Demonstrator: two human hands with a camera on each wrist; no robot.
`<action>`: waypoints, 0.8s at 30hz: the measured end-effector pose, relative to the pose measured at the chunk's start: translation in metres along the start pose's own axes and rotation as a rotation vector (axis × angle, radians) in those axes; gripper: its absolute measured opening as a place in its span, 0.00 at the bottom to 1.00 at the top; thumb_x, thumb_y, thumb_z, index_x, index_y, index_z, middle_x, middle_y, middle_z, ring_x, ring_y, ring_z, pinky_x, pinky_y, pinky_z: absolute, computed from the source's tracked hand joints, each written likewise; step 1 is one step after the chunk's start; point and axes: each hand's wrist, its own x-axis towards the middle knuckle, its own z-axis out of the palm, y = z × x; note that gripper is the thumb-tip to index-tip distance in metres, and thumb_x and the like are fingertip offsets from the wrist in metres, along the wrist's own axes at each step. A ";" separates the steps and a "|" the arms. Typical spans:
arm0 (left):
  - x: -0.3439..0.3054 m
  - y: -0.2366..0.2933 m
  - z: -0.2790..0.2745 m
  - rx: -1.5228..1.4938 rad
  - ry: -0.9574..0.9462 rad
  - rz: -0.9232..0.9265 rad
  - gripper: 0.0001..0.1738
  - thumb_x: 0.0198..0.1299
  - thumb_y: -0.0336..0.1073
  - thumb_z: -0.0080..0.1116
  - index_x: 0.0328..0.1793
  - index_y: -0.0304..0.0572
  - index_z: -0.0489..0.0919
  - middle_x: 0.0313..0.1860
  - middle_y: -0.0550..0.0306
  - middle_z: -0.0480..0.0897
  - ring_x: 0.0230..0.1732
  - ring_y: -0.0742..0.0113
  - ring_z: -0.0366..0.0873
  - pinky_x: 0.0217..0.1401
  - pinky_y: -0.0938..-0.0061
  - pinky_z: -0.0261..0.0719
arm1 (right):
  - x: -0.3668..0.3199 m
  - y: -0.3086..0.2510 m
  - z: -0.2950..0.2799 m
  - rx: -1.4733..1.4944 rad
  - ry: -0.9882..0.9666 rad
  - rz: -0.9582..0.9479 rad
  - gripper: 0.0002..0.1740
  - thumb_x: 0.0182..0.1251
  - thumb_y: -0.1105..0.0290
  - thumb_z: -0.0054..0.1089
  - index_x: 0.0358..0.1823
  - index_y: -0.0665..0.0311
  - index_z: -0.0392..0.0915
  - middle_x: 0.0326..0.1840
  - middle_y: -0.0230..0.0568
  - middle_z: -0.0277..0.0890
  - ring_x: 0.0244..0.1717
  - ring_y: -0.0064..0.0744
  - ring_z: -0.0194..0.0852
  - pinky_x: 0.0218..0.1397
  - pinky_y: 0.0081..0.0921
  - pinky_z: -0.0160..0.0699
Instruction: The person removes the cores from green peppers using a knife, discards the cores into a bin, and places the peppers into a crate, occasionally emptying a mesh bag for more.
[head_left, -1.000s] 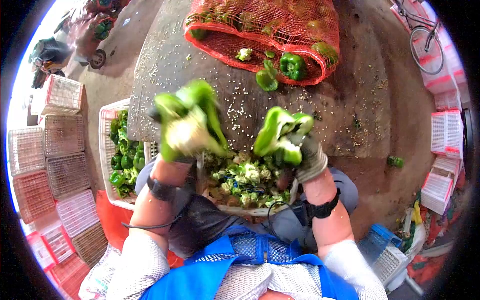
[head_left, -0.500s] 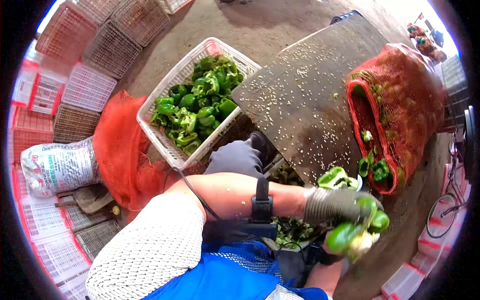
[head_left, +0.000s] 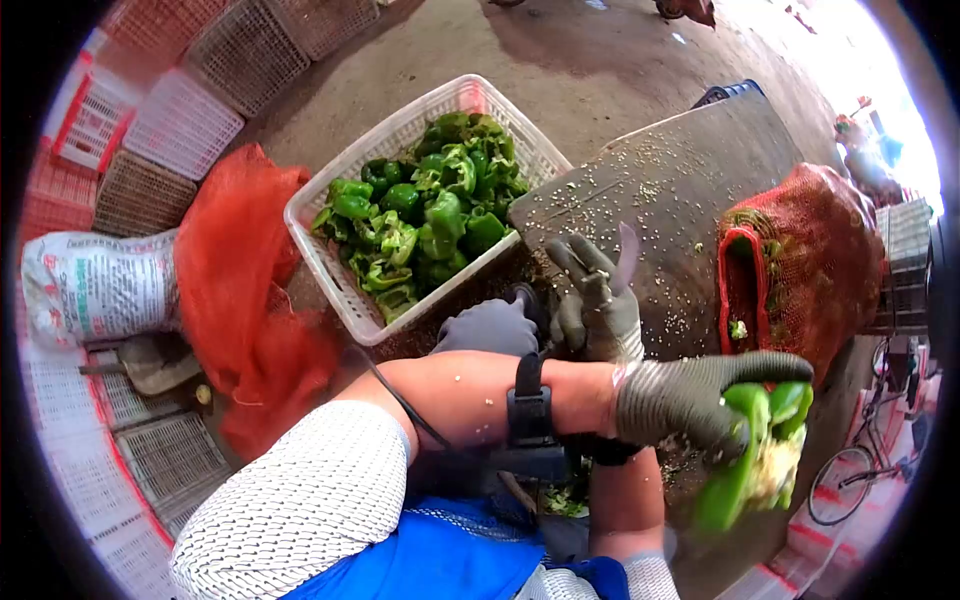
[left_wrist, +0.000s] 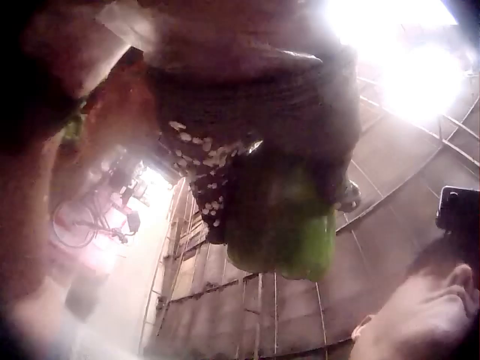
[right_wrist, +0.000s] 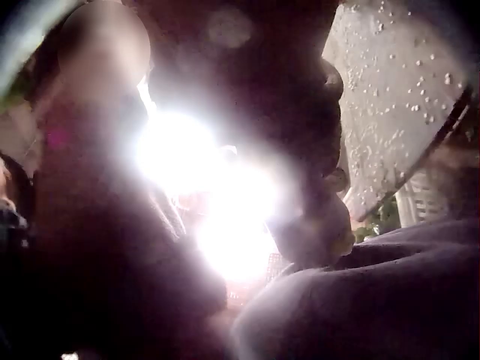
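Observation:
My left hand [head_left: 700,405], in a grey-green knit glove, reaches across to the right and grips an opened green bell pepper [head_left: 735,490] with its pale seed core showing. The same pepper [left_wrist: 289,232] hangs below the dark glove in the left wrist view. Behind that forearm, my gloved right hand [head_left: 605,305] is raised at the near edge of the seed-strewn board [head_left: 665,190], some fingers spread. A small knife [head_left: 627,255] sticks up beside it, its handle hidden in the hand. The right wrist view is mostly dark and glare.
Left of the board stands a white crate [head_left: 335,275] of opened green peppers. A red mesh sack [head_left: 815,260] lies at the board's right end. Crumpled red netting [head_left: 235,290] and a printed white sack [head_left: 100,285] lie to the left. Stacked crates [head_left: 185,100] line the far left.
The view has swung left. The left hand has moved across to the right with its pepper. The right hand has let go of its pepper half and shifted toward the crate, keeping the knife.

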 end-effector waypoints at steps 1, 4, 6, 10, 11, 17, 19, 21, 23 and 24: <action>0.002 0.004 -0.005 -0.036 0.016 0.052 0.65 0.36 0.45 0.83 0.79 0.42 0.54 0.68 0.56 0.69 0.68 0.64 0.66 0.72 0.65 0.65 | -0.008 0.002 0.000 0.113 0.029 0.054 0.37 0.75 0.51 0.52 0.75 0.67 0.54 0.74 0.51 0.63 0.21 0.12 0.64 0.22 0.14 0.66; 0.001 0.019 -0.029 0.055 0.141 0.249 0.57 0.45 0.53 0.77 0.78 0.43 0.57 0.69 0.54 0.69 0.69 0.62 0.66 0.74 0.64 0.62 | -0.033 0.055 -0.083 0.085 0.289 -0.062 0.41 0.72 0.41 0.50 0.71 0.69 0.60 0.70 0.51 0.66 0.23 0.24 0.72 0.24 0.25 0.74; -0.002 0.033 -0.034 0.108 0.274 0.323 0.58 0.44 0.51 0.78 0.78 0.42 0.56 0.69 0.53 0.69 0.69 0.60 0.67 0.74 0.65 0.64 | -0.060 0.057 -0.127 0.156 0.429 0.105 0.42 0.66 0.36 0.53 0.67 0.65 0.64 0.62 0.48 0.72 0.19 0.28 0.70 0.23 0.29 0.73; -0.001 0.037 -0.034 0.246 0.374 0.205 0.60 0.47 0.41 0.78 0.81 0.38 0.50 0.72 0.47 0.66 0.67 0.60 0.69 0.71 0.66 0.69 | -0.120 0.010 -0.118 -0.405 0.308 -0.198 0.46 0.64 0.28 0.48 0.65 0.64 0.68 0.61 0.46 0.73 0.33 0.35 0.79 0.34 0.33 0.81; 0.004 0.027 -0.044 0.431 0.368 0.236 0.51 0.50 0.32 0.70 0.80 0.41 0.55 0.69 0.51 0.69 0.65 0.64 0.69 0.69 0.68 0.69 | -0.127 0.006 -0.122 -0.217 0.169 -0.232 0.46 0.64 0.28 0.47 0.66 0.63 0.67 0.62 0.45 0.73 0.36 0.35 0.79 0.36 0.34 0.82; 0.018 -0.016 -0.031 0.392 0.233 -0.072 0.45 0.56 0.43 0.71 0.77 0.37 0.62 0.73 0.49 0.67 0.70 0.62 0.67 0.73 0.68 0.63 | -0.169 -0.037 -0.098 0.495 0.307 -0.324 0.42 0.70 0.44 0.56 0.76 0.59 0.54 0.69 0.40 0.68 0.65 0.34 0.70 0.62 0.36 0.77; 0.028 -0.034 -0.036 0.943 0.193 0.092 0.33 0.61 0.44 0.67 0.68 0.34 0.73 0.68 0.43 0.73 0.67 0.57 0.71 0.70 0.67 0.67 | -0.181 -0.037 -0.108 0.504 0.363 -0.389 0.46 0.64 0.46 0.65 0.76 0.58 0.54 0.69 0.40 0.67 0.68 0.35 0.67 0.66 0.35 0.74; 0.038 -0.044 -0.033 1.492 0.071 0.385 0.27 0.58 0.41 0.68 0.61 0.36 0.79 0.61 0.39 0.77 0.60 0.48 0.77 0.62 0.64 0.75 | -0.188 -0.030 -0.126 0.365 0.465 -0.547 0.47 0.61 0.47 0.69 0.74 0.58 0.56 0.68 0.39 0.68 0.66 0.35 0.69 0.65 0.35 0.76; 0.045 -0.059 -0.032 1.681 -0.020 0.458 0.22 0.51 0.29 0.66 0.55 0.42 0.81 0.52 0.42 0.81 0.44 0.50 0.83 0.45 0.66 0.82 | -0.196 -0.033 -0.135 0.294 0.571 -0.627 0.45 0.56 0.53 0.75 0.70 0.60 0.61 0.63 0.36 0.71 0.59 0.31 0.74 0.58 0.29 0.81; 0.047 -0.066 -0.029 1.746 -0.126 0.357 0.21 0.51 0.29 0.66 0.54 0.42 0.81 0.50 0.44 0.81 0.43 0.49 0.83 0.44 0.65 0.82 | -0.194 -0.027 -0.150 0.291 0.518 -0.654 0.44 0.56 0.54 0.76 0.69 0.60 0.62 0.61 0.35 0.72 0.58 0.29 0.74 0.57 0.28 0.81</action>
